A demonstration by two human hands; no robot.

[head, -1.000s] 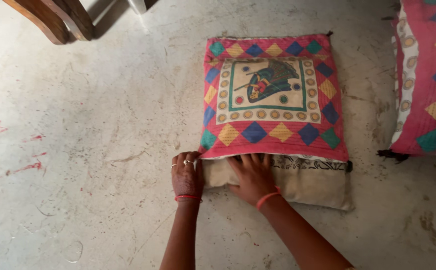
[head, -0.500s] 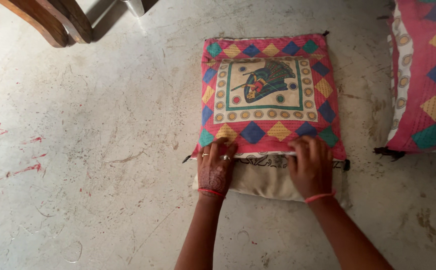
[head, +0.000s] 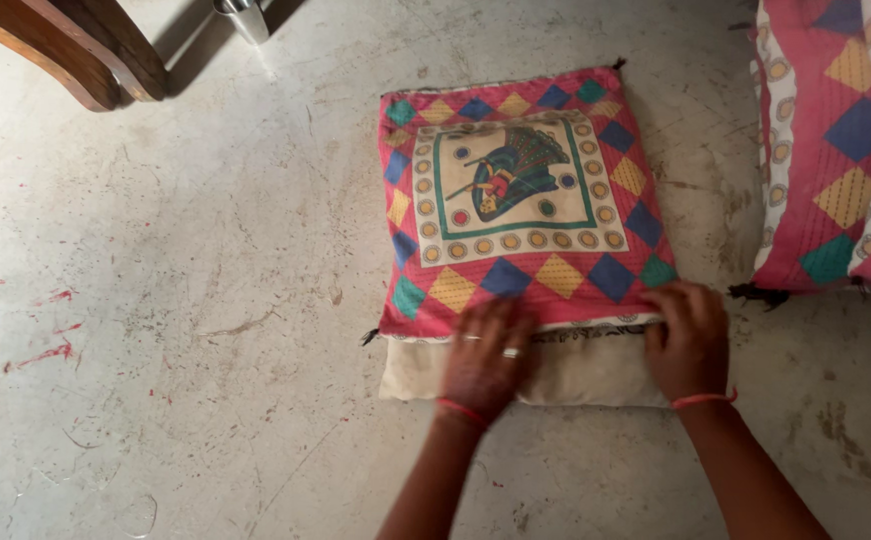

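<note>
I press both hands, left hand (head: 486,358) and right hand (head: 688,338), flat and apart on the pink cover's (head: 521,200) open edge over the beige cushion (head: 566,378), low in frame; pulling evenly avoids bunching.

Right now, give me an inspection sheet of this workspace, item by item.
Surface: pale concrete floor, scuffed, red marks at left.
Job's things: beige pillow partly inside patterned pink cover, bottom strip exposed.
Clutter: second patterned cushion at right edge.
Grippers: left hand and right hand both rest at the cover's open edge; grip unclear.
Cables: nothing seen.
Surroundings: wooden furniture legs and a metal leg top left.
</note>
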